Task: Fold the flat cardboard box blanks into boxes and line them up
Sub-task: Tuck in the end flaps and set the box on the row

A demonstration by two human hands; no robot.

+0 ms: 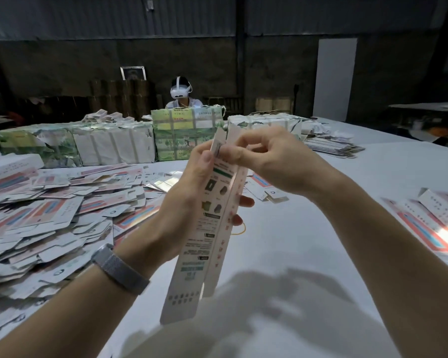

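- Head view: we hold 1 long, narrow box blank (207,228) upright in the air above the white tabletop (308,202), between chest and table edge, so both ends stay free to work on.
- Our left hand (192,187) wraps the blank around its upper middle, thumb on the printed face and fingertips showing past the far edge; this grip looks meant to steady the piece and keep it partly opened.
- Our right hand (267,161) pinches the top end flap between thumb and curled fingers, a grip that seems placed for bending that flap over or tucking it in.
- We judge the folding to be at an early stage: the blank shows 2 long panels angled apart, the bottom flap hangs straight and unfolded.
- A loose pile of flat blanks (49,223) lies on the tabletop at our left, within reach as the supply.
- A few printed blanks (429,223) lie at our right.
- Wrapped bundles (93,143) stand in a row at the far side, with another person in a headset (180,93) seated behind them.
- A yellow rubber band (239,229) lies on the tabletop just behind the blank.
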